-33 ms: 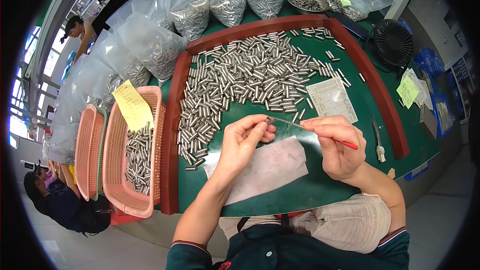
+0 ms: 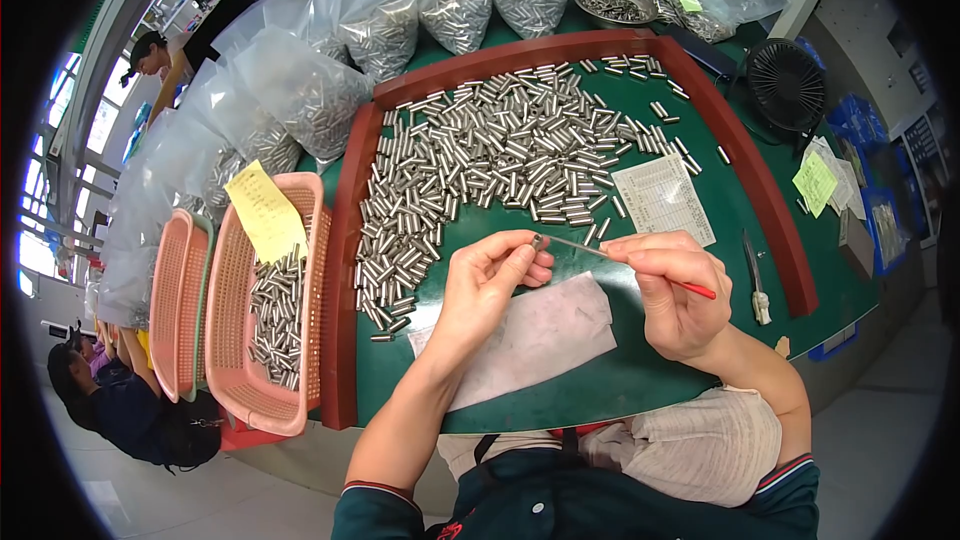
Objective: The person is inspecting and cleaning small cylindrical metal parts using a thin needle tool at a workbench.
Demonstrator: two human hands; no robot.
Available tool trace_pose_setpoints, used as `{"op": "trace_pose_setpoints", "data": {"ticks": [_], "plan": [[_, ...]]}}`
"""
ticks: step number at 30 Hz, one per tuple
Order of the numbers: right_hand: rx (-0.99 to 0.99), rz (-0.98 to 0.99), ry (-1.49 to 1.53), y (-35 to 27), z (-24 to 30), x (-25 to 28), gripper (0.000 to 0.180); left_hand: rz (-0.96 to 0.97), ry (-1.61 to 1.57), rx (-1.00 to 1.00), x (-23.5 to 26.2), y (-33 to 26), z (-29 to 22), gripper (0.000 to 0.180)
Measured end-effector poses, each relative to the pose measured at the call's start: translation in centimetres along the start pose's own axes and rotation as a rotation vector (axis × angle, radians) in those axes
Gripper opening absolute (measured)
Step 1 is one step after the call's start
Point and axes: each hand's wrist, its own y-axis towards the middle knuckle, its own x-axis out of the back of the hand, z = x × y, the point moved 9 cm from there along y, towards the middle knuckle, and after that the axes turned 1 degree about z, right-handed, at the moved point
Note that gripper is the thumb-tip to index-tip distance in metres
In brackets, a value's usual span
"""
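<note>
My left hand (image 2: 488, 278) pinches a small metal cylinder (image 2: 537, 240) between thumb and fingertips. In my right hand (image 2: 678, 292) is a thin rod tool with a red handle (image 2: 697, 288), and its tip touches the end of that cylinder. Both hands hover over a white cloth sheet (image 2: 545, 335) on the green mat (image 2: 640, 370). Just beyond the hands, a large pile of the same metal cylinders (image 2: 480, 160) is spread across the mat.
A red rim (image 2: 345, 270) borders the mat. A pink basket (image 2: 235, 340) at the left holds cylinders and a yellow note. Clear bags of cylinders (image 2: 310, 90) line the back. A printed sheet (image 2: 663, 198), a small knife (image 2: 755, 285) and a black fan (image 2: 788, 85) lie right. One person sits lower left.
</note>
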Motion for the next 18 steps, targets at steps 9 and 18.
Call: {"op": "trace_pose_setpoints", "data": {"ticks": [9, 18], "plan": [[0.009, 0.000, 0.002, 0.08, 0.07, -0.13, 0.014, 0.080, 0.018, 0.058, -0.52, -0.08, 0.70, 0.022], [0.009, 0.020, -0.001, 0.17, 0.11, -0.28, 0.016, 0.092, 0.007, 0.041, -0.68, 0.00, 0.87, 0.020]]}}
